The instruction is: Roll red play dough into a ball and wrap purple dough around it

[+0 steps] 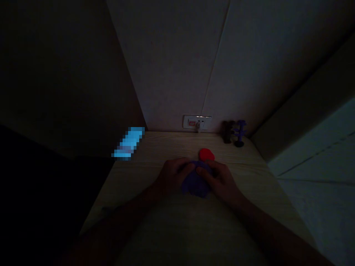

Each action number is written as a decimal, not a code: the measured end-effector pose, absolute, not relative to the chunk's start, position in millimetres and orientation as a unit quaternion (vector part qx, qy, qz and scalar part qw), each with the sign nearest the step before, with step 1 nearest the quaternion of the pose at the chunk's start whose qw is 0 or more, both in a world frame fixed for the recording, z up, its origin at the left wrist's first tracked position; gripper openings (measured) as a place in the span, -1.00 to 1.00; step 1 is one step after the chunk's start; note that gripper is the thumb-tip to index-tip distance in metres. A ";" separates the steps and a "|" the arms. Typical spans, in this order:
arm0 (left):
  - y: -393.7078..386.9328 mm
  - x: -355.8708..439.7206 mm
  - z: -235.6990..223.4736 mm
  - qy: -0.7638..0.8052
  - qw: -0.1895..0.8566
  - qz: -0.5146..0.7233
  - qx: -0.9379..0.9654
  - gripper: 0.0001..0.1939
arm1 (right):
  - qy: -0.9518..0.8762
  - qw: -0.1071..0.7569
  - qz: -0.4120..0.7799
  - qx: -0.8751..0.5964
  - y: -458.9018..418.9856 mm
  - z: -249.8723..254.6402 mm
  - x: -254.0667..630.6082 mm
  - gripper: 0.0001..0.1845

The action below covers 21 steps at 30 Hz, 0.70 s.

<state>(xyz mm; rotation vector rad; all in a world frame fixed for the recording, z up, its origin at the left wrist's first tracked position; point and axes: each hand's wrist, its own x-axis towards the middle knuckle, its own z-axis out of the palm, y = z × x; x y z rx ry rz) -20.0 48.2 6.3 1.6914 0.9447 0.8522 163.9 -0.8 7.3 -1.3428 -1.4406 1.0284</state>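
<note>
A soft-looking purple piece point(196, 183), perhaps cloth, lies bunched between my hands over the wooden tabletop; the dim light hides its exact kind. My left hand point(174, 173) grips its left side, thumb on top and fingers curled behind. On the other side my right hand point(217, 177) pinches it the same way, the two thumb tips close together. Just beyond my right fingers sits a bright red rounded object point(206, 154), partly covered by that hand.
A small purple tree-shaped stand point(240, 133) on a dark round base stands at the back right, beside a dark object point(227, 131). A wall socket point(196, 122) is behind the table point(166, 146). A glowing, pixelated rectangle point(129, 144) shows at the left edge.
</note>
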 end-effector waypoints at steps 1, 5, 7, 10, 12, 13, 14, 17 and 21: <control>47.4 -20.1 7.9 0.389 0.474 0.347 0.710 -0.63 | -0.595 0.440 0.402 -0.540 -0.7 7.1 163.8 -0.60; 45.4 -20.8 10.6 0.371 0.466 0.341 0.728 -0.64 | -0.632 0.429 0.372 -0.527 -0.1 8.2 162.8 -0.62; 45.1 -20.7 9.8 0.364 0.479 0.336 0.725 -0.62 | -0.637 0.427 0.367 -0.527 -0.2 8.7 162.3 -0.60; 44.4 -19.4 9.4 0.379 0.475 0.327 0.723 -0.59 | -0.624 0.428 0.380 -0.531 -0.9 8.6 161.3 -0.57; 43.8 -18.3 10.1 0.398 0.454 0.332 0.724 -0.61 | -0.604 0.439 0.406 -0.527 -1.3 8.6 160.2 -0.60; 43.7 -17.9 10.4 0.408 0.443 0.337 0.724 -0.62 | -0.591 0.440 0.428 -0.524 -1.3 8.8 159.7 -0.60; 43.6 -17.5 10.4 0.416 0.434 0.343 0.722 -0.64 | -0.578 0.437 0.452 -0.520 -1.2 9.0 159.3 -0.60; 44.3 -17.1 7.5 0.425 0.446 0.358 0.702 -0.67 | -0.544 0.427 0.507 -0.514 0.0 9.9 159.8 -0.54; 45.0 -17.5 1.0 0.422 0.581 0.325 0.615 -0.55 | -0.534 0.460 0.490 -0.513 2.4 10.4 163.2 -0.51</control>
